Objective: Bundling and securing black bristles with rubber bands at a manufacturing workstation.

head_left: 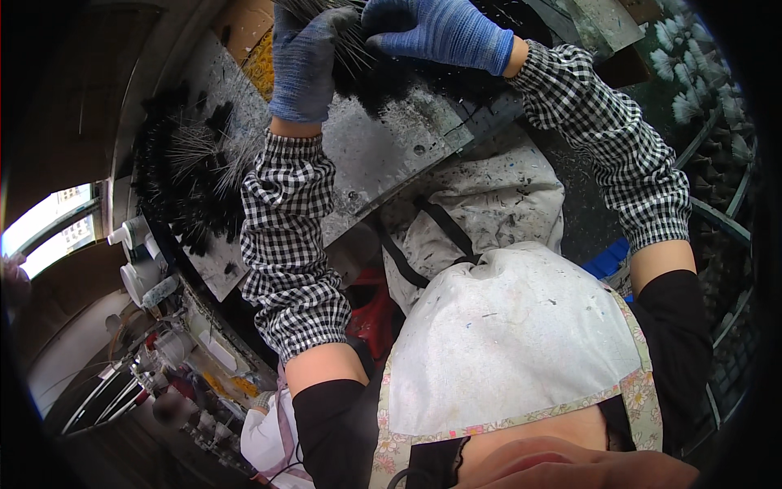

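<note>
Both my gloved hands — left hand [303,65], right hand [436,33] — pinched the wire bundle [350,37] above the metal sheet's [383,147] far edge, keeping its strands gathered.

White round tubs and pots [134,273] cluster at left, beside the metal worktop [383,155].

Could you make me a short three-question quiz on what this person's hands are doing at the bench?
1. True or false: both hands wear blue knit gloves.
2. What does the left hand grip?
A. a bundle of thin bristles
B. a paintbrush
C. a screwdriver
3. What pattern do the sleeve covers show?

Key
1. True; the right hand is gloved too.
2. A. The right hand's fingers pinch the same bundle above the grey work board.
3. Black and white check.
</note>
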Action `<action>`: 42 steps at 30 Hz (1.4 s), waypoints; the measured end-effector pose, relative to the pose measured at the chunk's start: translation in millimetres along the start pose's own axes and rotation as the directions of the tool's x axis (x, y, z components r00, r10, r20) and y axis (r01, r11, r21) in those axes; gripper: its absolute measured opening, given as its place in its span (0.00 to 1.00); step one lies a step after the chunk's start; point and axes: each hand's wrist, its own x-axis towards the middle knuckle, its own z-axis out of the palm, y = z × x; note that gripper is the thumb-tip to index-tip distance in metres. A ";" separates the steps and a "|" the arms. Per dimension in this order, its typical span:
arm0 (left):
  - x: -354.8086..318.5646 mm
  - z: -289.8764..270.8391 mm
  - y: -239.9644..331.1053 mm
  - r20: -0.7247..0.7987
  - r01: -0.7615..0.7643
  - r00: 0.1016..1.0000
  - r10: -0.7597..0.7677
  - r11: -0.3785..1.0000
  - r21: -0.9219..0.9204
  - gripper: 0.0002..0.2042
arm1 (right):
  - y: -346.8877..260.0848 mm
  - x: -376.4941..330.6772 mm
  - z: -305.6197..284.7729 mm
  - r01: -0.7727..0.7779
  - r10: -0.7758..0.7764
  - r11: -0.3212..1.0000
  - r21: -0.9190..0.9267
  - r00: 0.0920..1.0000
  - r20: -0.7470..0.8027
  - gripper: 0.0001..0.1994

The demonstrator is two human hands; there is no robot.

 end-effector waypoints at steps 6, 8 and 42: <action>9.3 45.1 14.4 0.014 -0.024 1.000 0.028 0.969 -0.247 0.18 | 2.8 2.4 -9.1 -0.018 0.013 0.996 -0.092 0.999 -0.047 0.14; 13.4 51.8 11.9 0.050 -0.028 0.998 0.042 0.967 -0.253 0.18 | 3.9 1.9 -12.7 0.002 -0.010 0.995 -0.104 0.997 -0.071 0.14; 44.6 91.6 -24.7 0.581 -0.633 0.748 0.322 0.078 0.771 0.20 | 126.4 -51.6 13.4 0.074 0.066 0.854 -0.515 0.967 0.248 0.10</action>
